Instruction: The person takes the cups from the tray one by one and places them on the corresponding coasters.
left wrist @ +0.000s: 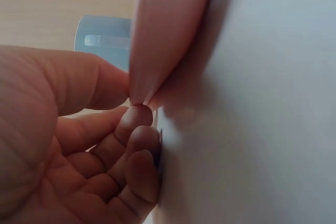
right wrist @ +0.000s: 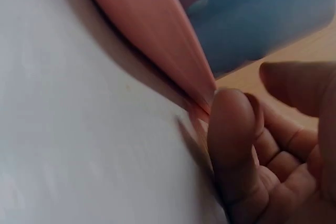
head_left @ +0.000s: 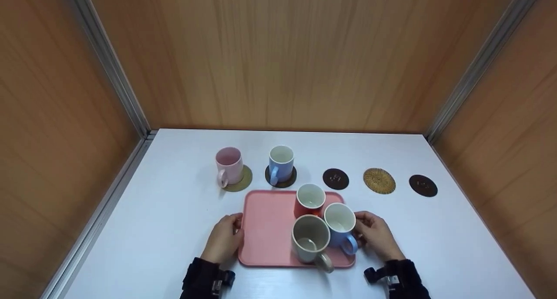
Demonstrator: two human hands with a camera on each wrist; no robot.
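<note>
Pink tray (head_left: pixel 267 229), long axis crosswise
Left hand (head_left: pixel 223 239) pinches one end; right hand (head_left: pixel 377 236) touches the other, thumb and fingers apart.

Smooth plastic-looking tray (head_left: pixel 267 229), wood-grained back wall (head_left: pixel 278 59)

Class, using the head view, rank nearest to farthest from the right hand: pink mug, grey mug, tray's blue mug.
1. Blue mug: on the tray, beside the right hand.
2. Grey mug: on the tray, farther left.
3. Pink mug: back left, beyond the tray.
</note>
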